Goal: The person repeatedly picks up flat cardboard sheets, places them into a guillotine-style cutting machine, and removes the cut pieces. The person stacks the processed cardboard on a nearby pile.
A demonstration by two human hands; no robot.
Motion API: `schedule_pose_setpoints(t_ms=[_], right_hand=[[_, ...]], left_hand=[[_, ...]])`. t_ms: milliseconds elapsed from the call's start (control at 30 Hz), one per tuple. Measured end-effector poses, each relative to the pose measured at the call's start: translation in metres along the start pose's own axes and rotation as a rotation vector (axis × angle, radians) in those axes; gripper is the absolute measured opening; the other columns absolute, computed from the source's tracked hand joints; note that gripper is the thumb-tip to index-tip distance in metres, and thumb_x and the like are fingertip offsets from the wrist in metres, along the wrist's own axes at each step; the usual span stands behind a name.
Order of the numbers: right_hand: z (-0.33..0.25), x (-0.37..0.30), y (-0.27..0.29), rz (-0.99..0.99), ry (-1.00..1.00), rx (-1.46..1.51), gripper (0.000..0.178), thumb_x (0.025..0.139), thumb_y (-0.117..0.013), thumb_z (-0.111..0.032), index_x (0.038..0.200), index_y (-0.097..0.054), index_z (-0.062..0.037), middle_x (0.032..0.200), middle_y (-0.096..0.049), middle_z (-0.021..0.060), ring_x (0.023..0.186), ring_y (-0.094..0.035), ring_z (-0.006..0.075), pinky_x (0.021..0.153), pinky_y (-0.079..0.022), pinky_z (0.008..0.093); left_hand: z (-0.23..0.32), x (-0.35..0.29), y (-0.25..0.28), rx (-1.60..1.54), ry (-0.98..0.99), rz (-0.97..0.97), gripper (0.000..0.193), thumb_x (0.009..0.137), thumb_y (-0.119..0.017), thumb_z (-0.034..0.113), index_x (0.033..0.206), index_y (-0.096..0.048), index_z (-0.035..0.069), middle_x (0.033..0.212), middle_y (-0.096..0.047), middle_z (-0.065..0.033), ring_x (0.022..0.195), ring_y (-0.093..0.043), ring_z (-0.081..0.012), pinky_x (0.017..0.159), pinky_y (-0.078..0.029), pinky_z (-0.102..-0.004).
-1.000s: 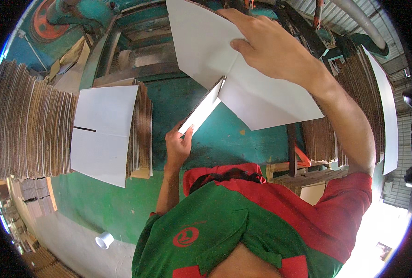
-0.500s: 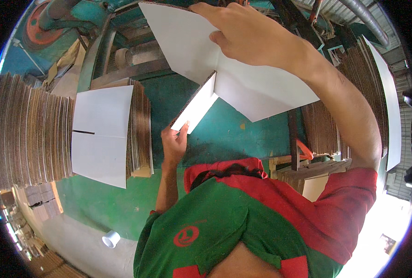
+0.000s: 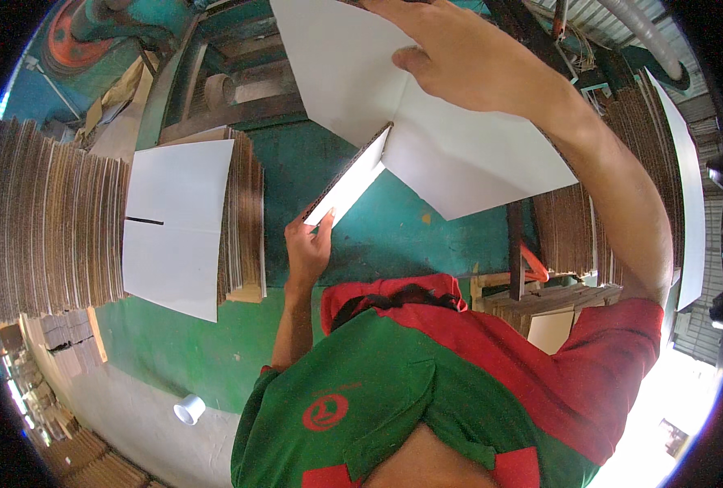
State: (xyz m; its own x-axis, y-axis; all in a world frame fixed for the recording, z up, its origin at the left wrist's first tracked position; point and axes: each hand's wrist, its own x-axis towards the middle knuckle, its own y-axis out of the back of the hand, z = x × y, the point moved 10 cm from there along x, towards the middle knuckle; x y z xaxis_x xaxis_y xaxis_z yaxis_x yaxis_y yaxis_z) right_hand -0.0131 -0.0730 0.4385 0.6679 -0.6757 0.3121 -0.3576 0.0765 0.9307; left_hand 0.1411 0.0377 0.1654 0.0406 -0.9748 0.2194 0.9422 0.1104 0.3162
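Observation:
A large white-faced corrugated cardboard sheet (image 3: 479,167) is held up in front of me, creased near its middle so that two panels stand at an angle. My right hand (image 3: 459,61) reaches over from the right and grips the upper edge, thumb on the white face; its fingertips are partly hidden. A narrow cardboard panel (image 3: 353,183) slants down from the crease, its brown fluted edge showing. Its lower end is pinched by my left hand (image 3: 308,248), thumb in front and fingers behind. Whether panel and sheet are one piece, I cannot tell.
At the left stand tall stacks of brown cardboard (image 3: 52,220), with a slotted white sheet (image 3: 174,228) on the nearer face. More stacked cardboard (image 3: 561,232) stands at the right. A green machine surface (image 3: 426,244) lies beneath the sheet. A white cup-shaped object (image 3: 189,409) is at lower left.
The sheet and my right hand have shifted slightly right and up. The narrow panel has moved a little right at its upper end. Both grips stay the same.

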Motion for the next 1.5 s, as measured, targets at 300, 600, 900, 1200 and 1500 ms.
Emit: schedule_pose_setpoints(t_ms=[300,600,900,1200,1500], right_hand=[[0.033,-0.026,-0.074,-0.132,-0.176,0.011,0.053,0.087,-0.059,-0.015,0.137,-0.042,-0.0056,0.116,-0.059,0.0254,0.105,-0.058,0.0401,0.089,-0.048,0.0493],[0.032,-0.028,-0.149,-0.084,-0.135,-0.193,0.077,0.094,-0.038,-0.061,0.140,-0.036,0.0013,0.138,-0.044,0.0220,0.133,-0.038,0.0373,0.111,-0.016,0.0629],[0.032,-0.036,-0.148,-0.063,-0.132,-0.132,0.081,0.093,-0.032,-0.065,0.135,-0.043,0.0037,0.119,-0.058,0.0235,0.117,-0.054,0.0377,0.105,-0.016,0.0716],[0.031,-0.054,-0.141,0.042,-0.138,-0.142,0.083,0.093,-0.028,-0.066,0.135,-0.043,0.0037,0.120,-0.057,0.0234,0.119,-0.052,0.0368,0.106,-0.012,0.0705],[0.092,-0.069,-0.065,0.019,-0.467,0.358,0.042,0.088,-0.064,-0.037,0.111,-0.063,-0.0016,0.086,-0.069,0.0186,0.079,-0.067,0.0363,0.074,-0.054,0.0390]], left_hand=[[0.000,-0.002,-0.001,-0.029,0.057,0.039,0.021,0.091,-0.059,0.008,0.104,-0.066,-0.006,0.091,-0.071,-0.0173,0.083,-0.068,-0.0187,0.072,-0.052,-0.0307],[-0.002,0.007,0.005,0.007,0.082,0.025,0.020,0.090,-0.061,0.011,0.100,-0.067,-0.006,0.087,-0.071,-0.0171,0.078,-0.067,-0.0175,0.069,-0.050,-0.0292],[0.006,0.019,-0.005,-0.080,0.121,-0.006,0.024,0.089,-0.064,0.012,0.106,-0.065,-0.005,0.088,-0.069,-0.0091,0.079,-0.061,-0.0117,0.068,-0.049,-0.0269],[0.007,0.014,-0.014,-0.040,0.143,0.000,0.026,0.090,-0.066,0.016,0.104,-0.065,-0.005,0.087,-0.067,-0.0053,0.077,-0.058,-0.0099,0.068,-0.048,-0.0256],[-0.007,0.009,-0.012,-0.062,0.177,0.034,0.026,0.088,-0.069,0.017,0.100,-0.067,-0.006,0.087,-0.069,-0.0055,0.079,-0.060,-0.0097,0.070,-0.048,-0.0260]])
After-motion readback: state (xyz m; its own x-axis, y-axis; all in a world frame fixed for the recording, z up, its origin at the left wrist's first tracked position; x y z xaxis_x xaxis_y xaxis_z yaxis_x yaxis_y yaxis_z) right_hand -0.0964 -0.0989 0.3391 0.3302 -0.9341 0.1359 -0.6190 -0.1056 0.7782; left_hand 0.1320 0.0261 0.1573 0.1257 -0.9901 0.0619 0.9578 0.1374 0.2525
